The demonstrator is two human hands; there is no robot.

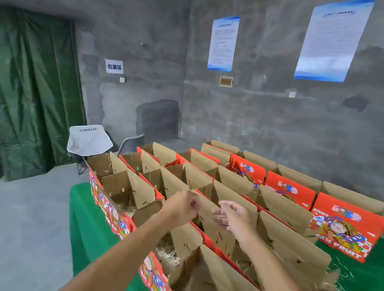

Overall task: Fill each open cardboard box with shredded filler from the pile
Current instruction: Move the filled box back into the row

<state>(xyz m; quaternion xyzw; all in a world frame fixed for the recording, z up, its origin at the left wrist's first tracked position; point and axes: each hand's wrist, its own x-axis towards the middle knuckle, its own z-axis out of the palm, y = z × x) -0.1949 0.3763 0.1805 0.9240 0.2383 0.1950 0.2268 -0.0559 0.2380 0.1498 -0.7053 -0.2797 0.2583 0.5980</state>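
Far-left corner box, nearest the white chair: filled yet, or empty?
Nearly empty. The far-left corner box stands open, flaps up, bare cardboard inside with only a few stray filler strands showing; its floor is hidden.

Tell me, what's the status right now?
Left hand curled, holding nothing visible; right hand open. Both above the open boxes. Filler in nearest boxes. Nothing blocking.

Both hands (207, 212) over open boxes (281, 207)

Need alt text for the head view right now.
Two bare arms reach over rows of open red-printed brown cardboard boxes on a green-covered table; left hand loosely curled, right hand open. Straw-like shredded filler lies in nearer boxes.
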